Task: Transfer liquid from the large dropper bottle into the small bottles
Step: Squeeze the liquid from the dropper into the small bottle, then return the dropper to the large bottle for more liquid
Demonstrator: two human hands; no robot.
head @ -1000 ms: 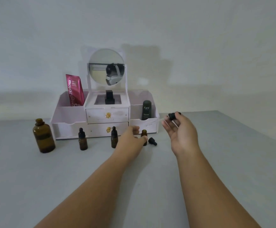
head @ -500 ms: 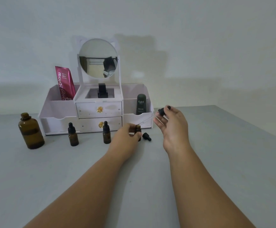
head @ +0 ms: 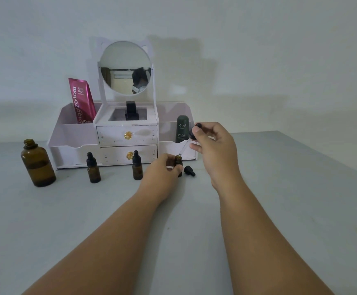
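Observation:
My left hand [head: 162,171] grips a small uncapped amber bottle [head: 178,161] standing on the table. My right hand [head: 213,150] holds a black-bulbed dropper [head: 191,136] tilted down to the left, its glass tip at the small bottle's mouth. That bottle's small black cap [head: 189,170] lies on the table just to its right. The large amber bottle [head: 37,165] stands open at the far left, partly filled. Two capped small dropper bottles [head: 93,171] [head: 137,166] stand between it and my left hand.
A white cosmetic organizer [head: 75,143] with a round mirror [head: 125,68] and two drawers stands behind the bottles. It holds a pink tube [head: 81,101], a black item in the middle and a dark green bottle [head: 182,128]. The grey table [head: 279,188] ends at the right.
My right hand has lowered the dropper to the left until its tip reached the mouth of the small bottle. My left hand stays on that bottle. The camera has shifted.

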